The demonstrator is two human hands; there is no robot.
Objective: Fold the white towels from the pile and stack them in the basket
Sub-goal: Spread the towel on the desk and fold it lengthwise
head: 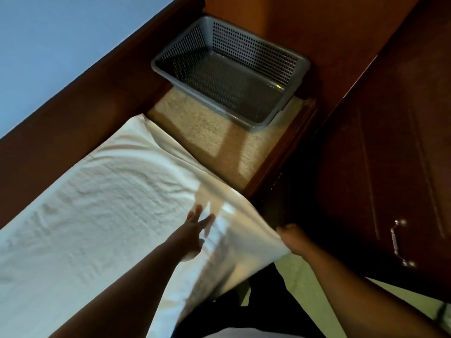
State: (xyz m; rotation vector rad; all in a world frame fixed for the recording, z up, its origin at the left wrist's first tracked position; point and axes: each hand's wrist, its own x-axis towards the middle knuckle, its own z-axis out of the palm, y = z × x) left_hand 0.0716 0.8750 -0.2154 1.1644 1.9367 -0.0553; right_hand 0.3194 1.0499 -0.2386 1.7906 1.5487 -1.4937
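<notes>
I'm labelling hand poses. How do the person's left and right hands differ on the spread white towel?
The left hand lies open, fingers straight and spread, on top of the white towel; the right hand is curled, gripping its edge. The left hand rests within the cloth's upper surface; the right hand is at its lifted right-side corner. Both touch the same towel.

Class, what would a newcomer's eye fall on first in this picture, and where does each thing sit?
The big white towel spread across the lower left, with the left hand flat on it and the right hand gripping its right edge. Then the empty grey basket on the carpet, top centre.
</notes>
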